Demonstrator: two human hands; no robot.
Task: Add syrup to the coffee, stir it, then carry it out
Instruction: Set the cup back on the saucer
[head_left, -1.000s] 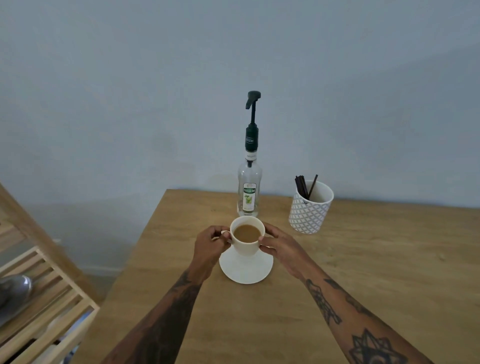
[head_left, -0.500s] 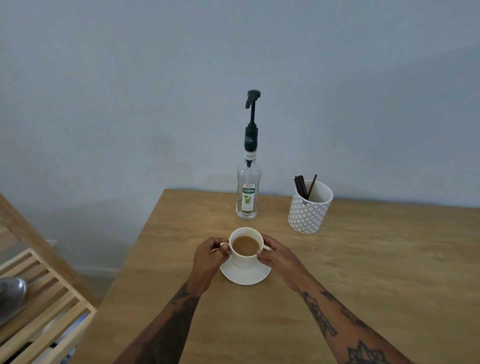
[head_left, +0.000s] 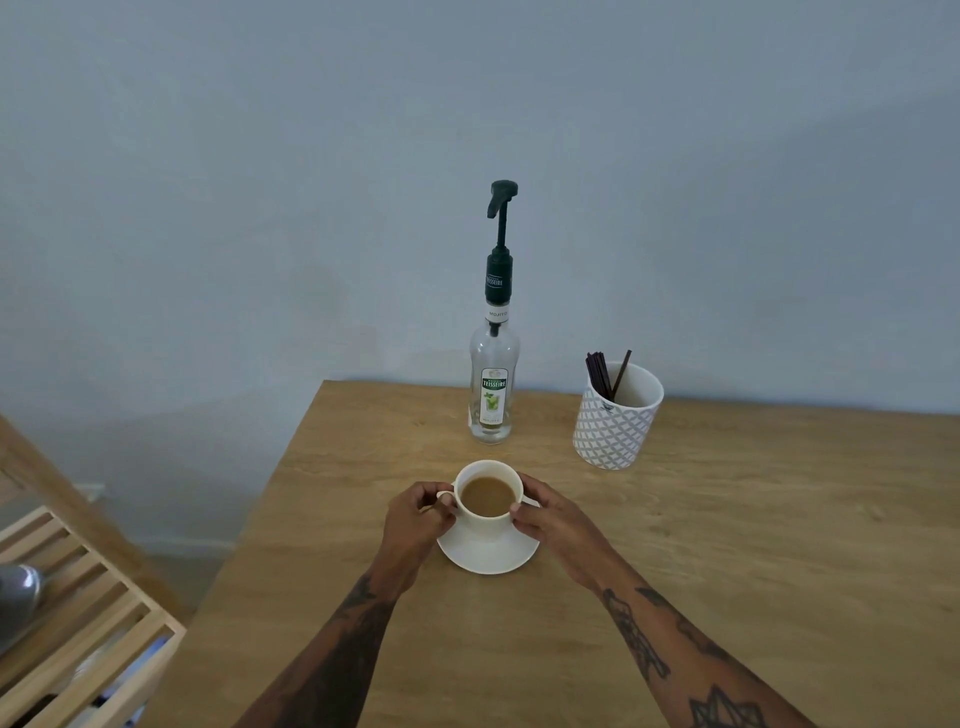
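A white cup of milky coffee (head_left: 487, 496) stands on a white saucer (head_left: 488, 556) on the wooden table (head_left: 727, 545). My left hand (head_left: 415, 519) grips the cup's handle on its left side. My right hand (head_left: 550, 517) holds the cup's right wall with its fingertips. Behind the cup, near the wall, stands a clear syrup bottle (head_left: 493, 384) with a dark green pump on top, its spout pointing left. To the right of the bottle is a white patterned pot (head_left: 615, 421) with several dark stirrer sticks (head_left: 605, 374) in it.
The table's left edge runs diagonally down to the lower left. A slatted wooden rack (head_left: 78, 618) stands beside it at the lower left, with a grey object (head_left: 18, 603) on it. A plain pale wall is behind the table.
The cup with its saucer has come down onto the table and a little toward me, away from the bottle. Both hands have stayed on the cup.
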